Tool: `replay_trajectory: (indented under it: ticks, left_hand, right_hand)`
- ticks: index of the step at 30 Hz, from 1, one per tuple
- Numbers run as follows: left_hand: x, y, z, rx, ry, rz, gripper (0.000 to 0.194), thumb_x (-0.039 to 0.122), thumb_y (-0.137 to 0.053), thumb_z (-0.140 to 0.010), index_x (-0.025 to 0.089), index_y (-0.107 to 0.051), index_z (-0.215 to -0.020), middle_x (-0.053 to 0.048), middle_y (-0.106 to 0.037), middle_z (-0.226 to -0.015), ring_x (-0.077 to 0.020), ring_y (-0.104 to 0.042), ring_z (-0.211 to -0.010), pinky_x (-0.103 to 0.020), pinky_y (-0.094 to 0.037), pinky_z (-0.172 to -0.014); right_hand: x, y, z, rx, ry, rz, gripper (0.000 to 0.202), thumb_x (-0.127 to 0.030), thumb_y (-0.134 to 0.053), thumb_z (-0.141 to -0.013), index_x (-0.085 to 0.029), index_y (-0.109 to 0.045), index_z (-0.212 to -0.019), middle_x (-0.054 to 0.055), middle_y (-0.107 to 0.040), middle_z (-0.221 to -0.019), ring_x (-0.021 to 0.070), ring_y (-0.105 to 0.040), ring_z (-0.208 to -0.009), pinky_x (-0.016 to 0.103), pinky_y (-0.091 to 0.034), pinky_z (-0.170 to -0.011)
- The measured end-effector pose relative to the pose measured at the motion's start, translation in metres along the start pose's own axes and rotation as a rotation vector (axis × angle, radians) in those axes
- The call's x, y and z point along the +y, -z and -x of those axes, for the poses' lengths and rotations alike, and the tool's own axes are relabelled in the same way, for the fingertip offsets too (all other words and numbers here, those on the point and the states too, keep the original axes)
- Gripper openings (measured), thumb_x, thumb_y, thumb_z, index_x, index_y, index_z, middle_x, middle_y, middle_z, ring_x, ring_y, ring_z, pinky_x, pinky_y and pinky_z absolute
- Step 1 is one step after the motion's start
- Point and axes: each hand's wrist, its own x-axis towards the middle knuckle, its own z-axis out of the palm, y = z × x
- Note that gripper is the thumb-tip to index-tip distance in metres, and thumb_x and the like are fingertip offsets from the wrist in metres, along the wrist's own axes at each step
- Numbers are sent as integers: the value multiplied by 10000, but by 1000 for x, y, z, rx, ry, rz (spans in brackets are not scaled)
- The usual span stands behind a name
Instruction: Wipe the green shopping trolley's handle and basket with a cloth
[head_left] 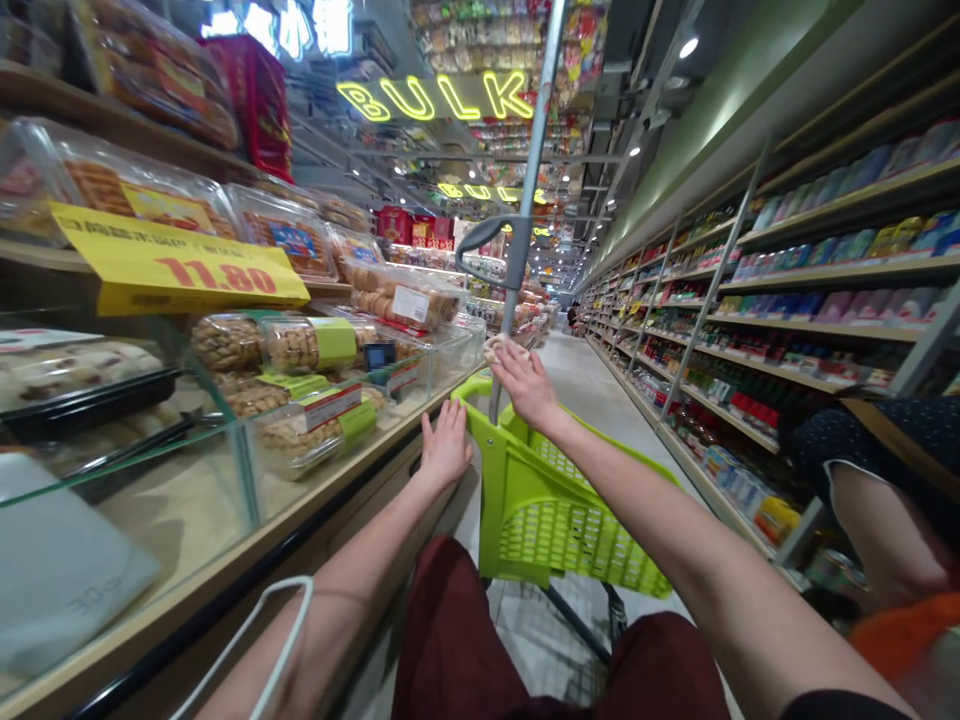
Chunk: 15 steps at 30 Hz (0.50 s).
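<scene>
A lime-green shopping cart (577,520) stands just in front of me. From its near corner rises a tilted metal pole (536,150) with a grey looped handle (487,248). My left hand (448,445) rests at the cart's left corner beside the display edge, its fingers apart and holding nothing. Higher and to the right, my right hand (525,385) reaches over the cart by the foot of the pole. A small pale object (496,348) lies at its fingertips; what it is cannot be made out, and the fingers look extended.
Along the left runs a glass-edged display (247,470) with plastic boxes of cookies (300,345) and a yellow price sign (180,265). Shelves of goods (832,265) line the right. A person in dark clothing (885,470) is close at the right. The aisle floor (577,365) stretches ahead.
</scene>
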Motion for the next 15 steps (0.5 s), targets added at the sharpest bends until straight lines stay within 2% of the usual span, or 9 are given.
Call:
replay_trajectory:
  ticks: [3,11,13,15]
  left_hand:
    - [0,-4,6,-16,9,4,658,245,-440,-725,101,-243,-1336,-117,-181,-1435,-259,-90,-1329,-539,-106,-1043]
    - [4,-28,45,-92,-47,-27,675,226,-434,-704,89,-240,-1336,-134,-175,-1433,-255,-82,-1330,-528,-122,-1044]
    - [9,-37,58,-126,-69,-24,672,222,-430,-699,91,-248,-1333,-127,-179,-1433,-251,-95,-1329,-527,-128,-1044]
    - [12,-44,70,-155,-84,-15,674,216,-429,-697,91,-247,-1333,-120,-181,-1433,-245,-110,-1328,-525,-131,-1044]
  right_hand:
    - [-17,-19,26,-61,9,-30,426,-74,-351,-841,-185,-440,-1242,67,-353,-1359,199,-165,-1308,468,-86,-1062]
    - [-74,-95,147,-186,-43,-151,426,-63,-422,-815,-184,-459,-1222,85,-388,-1334,211,-231,-1288,470,-197,-1042]
    - [-84,-105,169,-222,-67,-187,424,-53,-426,-809,-190,-474,-1208,84,-420,-1312,196,-265,-1275,438,-230,-1040]
    - [-89,-106,180,-232,-94,-224,418,-50,-416,-811,-187,-486,-1199,90,-445,-1293,180,-286,-1265,406,-262,-1035]
